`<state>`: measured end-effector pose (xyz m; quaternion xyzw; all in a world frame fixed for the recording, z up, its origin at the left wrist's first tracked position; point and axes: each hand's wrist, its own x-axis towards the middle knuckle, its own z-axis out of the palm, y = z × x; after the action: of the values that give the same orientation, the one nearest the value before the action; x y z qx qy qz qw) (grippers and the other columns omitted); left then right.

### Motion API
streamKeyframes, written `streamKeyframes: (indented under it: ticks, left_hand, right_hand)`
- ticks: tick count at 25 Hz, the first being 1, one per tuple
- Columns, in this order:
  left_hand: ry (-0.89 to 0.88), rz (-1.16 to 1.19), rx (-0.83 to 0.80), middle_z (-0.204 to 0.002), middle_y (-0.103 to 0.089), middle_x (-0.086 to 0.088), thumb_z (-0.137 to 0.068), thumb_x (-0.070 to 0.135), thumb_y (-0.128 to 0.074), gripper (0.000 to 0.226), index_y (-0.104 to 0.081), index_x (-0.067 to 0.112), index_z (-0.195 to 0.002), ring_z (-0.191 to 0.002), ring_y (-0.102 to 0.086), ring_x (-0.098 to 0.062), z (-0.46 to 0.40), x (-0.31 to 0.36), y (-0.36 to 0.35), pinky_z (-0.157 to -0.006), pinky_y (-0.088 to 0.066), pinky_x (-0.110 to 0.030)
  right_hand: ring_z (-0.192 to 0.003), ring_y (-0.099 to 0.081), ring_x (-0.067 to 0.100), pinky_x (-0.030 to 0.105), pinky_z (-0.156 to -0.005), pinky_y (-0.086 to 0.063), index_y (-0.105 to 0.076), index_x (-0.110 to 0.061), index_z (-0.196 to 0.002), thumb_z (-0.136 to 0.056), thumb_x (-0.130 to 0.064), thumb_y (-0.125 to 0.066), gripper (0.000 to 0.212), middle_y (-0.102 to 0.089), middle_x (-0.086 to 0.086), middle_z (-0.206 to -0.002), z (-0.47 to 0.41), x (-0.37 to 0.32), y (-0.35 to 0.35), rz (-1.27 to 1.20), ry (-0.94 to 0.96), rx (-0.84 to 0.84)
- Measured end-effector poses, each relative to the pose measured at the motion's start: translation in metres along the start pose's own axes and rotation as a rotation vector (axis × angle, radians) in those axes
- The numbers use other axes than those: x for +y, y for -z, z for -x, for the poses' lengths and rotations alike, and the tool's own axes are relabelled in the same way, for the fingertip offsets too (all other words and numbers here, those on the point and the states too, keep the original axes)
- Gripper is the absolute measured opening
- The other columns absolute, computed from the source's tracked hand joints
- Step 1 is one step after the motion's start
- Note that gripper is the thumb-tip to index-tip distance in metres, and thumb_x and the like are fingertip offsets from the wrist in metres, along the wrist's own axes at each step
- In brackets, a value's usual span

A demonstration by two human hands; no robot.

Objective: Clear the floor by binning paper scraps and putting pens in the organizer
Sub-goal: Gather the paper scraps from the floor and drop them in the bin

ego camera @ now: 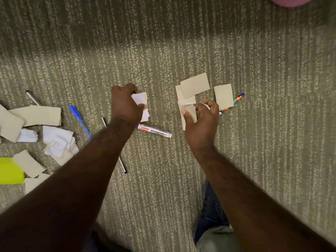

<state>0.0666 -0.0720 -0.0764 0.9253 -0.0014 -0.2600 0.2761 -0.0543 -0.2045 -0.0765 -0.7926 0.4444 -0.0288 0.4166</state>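
My left hand (125, 104) grips a small bundle of white paper scraps (141, 104) above the carpet. My right hand (201, 122) pinches a beige paper scrap (187, 110) between thumb and fingers. More beige scraps (195, 84) lie just beyond it, and another beige scrap (224, 96) lies to their right. A whiteboard marker (156, 131) rests between my hands. A blue pen (80, 120) lies to the left, and a multicolour pen (236, 100) sticks out from under the right scrap. A black-and-white pen (122, 164) is partly hidden by my left forearm.
A heap of beige and white scraps (36, 128) covers the carpet at the left, beside a yellow-green object (10, 171) at the frame's edge. A thin grey pen (32, 97) lies above the heap. A pink object (291, 0) shows at the top right. My knee (214, 224) is at the bottom.
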Motion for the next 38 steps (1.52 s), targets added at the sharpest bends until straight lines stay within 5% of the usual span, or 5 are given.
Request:
streamKeyframes:
  ticks: [11,16,23,31,38]
  left_hand:
    - [0.004,0.611,-0.092,-0.107,-0.058,-0.009,-0.064,0.018,-0.081,0.037,-0.055,0.031,-0.086,-0.094,-0.058,-0.021,-0.013,0.060,0.022,-0.065,-0.055,-0.032]
    - [-0.030,0.517,-0.178,-0.095,-0.067,-0.009,-0.062,0.031,-0.078,0.029,-0.065,0.024,-0.088,-0.089,-0.065,-0.029,-0.014,0.073,0.005,-0.076,-0.058,-0.048]
    - [-0.185,0.343,-0.249,-0.090,-0.067,-0.009,-0.073,0.024,-0.077,0.024,-0.068,0.008,-0.089,-0.074,-0.058,-0.016,-0.017,0.101,-0.027,-0.062,-0.049,-0.028]
    - [-0.606,-0.259,-0.281,-0.139,-0.050,-0.009,-0.074,0.018,-0.076,0.057,-0.055,0.002,-0.124,-0.130,-0.040,-0.029,-0.009,0.088,-0.064,-0.109,-0.032,-0.039]
    - [-0.388,-0.043,-0.070,-0.109,-0.066,-0.013,-0.075,0.017,-0.076,0.041,-0.061,0.004,-0.111,-0.100,-0.061,-0.026,0.001,0.079,-0.067,-0.086,-0.049,-0.033]
  right_hand:
    - [-0.112,-0.042,0.028,0.035,-0.089,-0.038,-0.062,-0.011,-0.107,-0.079,-0.018,-0.070,0.030,-0.049,0.011,-0.120,-0.022,-0.017,-0.016,0.236,-0.146,-0.020]
    - [-0.099,-0.053,0.025,0.021,-0.079,-0.035,-0.061,-0.007,-0.098,-0.078,-0.011,-0.070,0.023,-0.052,0.010,-0.112,-0.021,-0.020,-0.016,0.105,-0.124,-0.043]
    - [-0.078,-0.053,0.015,0.022,-0.066,-0.035,-0.054,-0.010,-0.094,-0.077,-0.002,-0.065,0.022,-0.061,0.002,-0.088,0.023,0.004,0.026,-0.058,-0.073,-0.025]
    - [-0.096,-0.058,0.031,0.040,-0.081,-0.048,-0.053,-0.009,-0.114,-0.086,-0.008,-0.052,0.028,-0.062,0.014,-0.108,-0.028,0.027,0.061,0.093,0.118,0.057]
    - [-0.094,-0.043,0.013,0.004,-0.081,-0.025,-0.060,-0.002,-0.103,-0.084,-0.006,-0.062,0.019,-0.039,0.014,-0.123,-0.072,0.030,0.068,0.136,-0.032,-0.044]
